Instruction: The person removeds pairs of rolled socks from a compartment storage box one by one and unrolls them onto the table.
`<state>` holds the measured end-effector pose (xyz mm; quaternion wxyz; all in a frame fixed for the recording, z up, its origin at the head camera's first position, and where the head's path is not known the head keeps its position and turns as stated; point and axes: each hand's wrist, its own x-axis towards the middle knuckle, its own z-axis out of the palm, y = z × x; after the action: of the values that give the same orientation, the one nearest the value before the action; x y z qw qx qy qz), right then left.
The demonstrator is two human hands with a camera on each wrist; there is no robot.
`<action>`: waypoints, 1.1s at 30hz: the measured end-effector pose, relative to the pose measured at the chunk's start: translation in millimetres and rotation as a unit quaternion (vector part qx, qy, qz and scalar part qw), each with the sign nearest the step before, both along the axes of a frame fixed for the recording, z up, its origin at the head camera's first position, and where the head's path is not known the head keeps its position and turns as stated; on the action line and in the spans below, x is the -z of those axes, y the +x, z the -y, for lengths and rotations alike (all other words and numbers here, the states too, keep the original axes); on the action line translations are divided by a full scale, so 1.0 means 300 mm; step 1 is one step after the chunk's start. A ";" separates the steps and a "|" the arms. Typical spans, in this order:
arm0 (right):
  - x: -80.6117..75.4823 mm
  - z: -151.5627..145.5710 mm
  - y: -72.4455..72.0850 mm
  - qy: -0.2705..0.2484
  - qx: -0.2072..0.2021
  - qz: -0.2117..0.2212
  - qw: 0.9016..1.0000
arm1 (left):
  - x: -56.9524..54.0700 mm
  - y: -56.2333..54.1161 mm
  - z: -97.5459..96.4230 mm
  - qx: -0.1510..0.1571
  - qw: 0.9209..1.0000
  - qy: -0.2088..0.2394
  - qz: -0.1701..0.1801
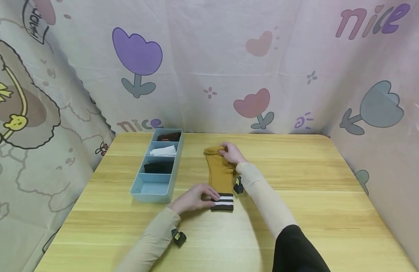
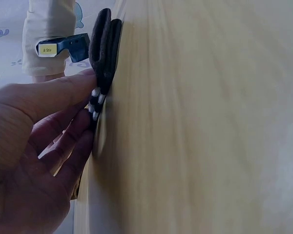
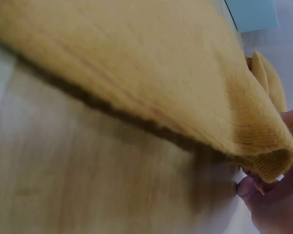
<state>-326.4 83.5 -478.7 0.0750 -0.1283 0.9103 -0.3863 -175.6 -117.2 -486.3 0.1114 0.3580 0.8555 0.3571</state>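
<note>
A pair of mustard-yellow socks (image 1: 221,172) lies stacked lengthwise on the table, the dark cuffs (image 1: 222,207) with white stripes nearest me. Edge-on in the left wrist view, the layered cuffs (image 2: 101,53) show as dark loops. My left hand (image 1: 196,197) rests its thumb and fingertips on the striped part. At the far end my right hand (image 1: 232,153) grips the toe part, where the fabric is folded over. The right wrist view has that knitted fold (image 3: 263,141) beside the thumb, and the other fingers are mostly hidden.
Left of the socks stands a light-blue organizer box (image 1: 177,166) with compartments in a row. Dark brown (image 1: 169,136), white (image 1: 163,151) and black folded fabric (image 1: 158,167) fill the three farther ones. Patterned cloth (image 1: 202,68) hangs behind the wooden table (image 1: 284,158).
</note>
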 end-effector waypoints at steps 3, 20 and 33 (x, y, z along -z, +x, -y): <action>0.001 0.004 -0.007 0.007 0.015 0.000 1.000 | -0.001 0.001 0.000 -0.001 1.000 0.000 0.004; 0.005 -0.001 0.007 -0.058 0.046 -0.043 0.996 | 0.012 -0.006 0.004 0.004 1.000 0.003 -0.006; 0.008 0.016 0.005 0.028 -0.068 -0.080 0.994 | -0.002 -0.003 0.000 0.009 1.000 0.003 -0.016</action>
<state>-324.8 78.7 -481.3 0.0315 -0.2180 0.9130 -0.3435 -176.5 -117.0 -485.7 0.0996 0.3717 0.8530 0.3527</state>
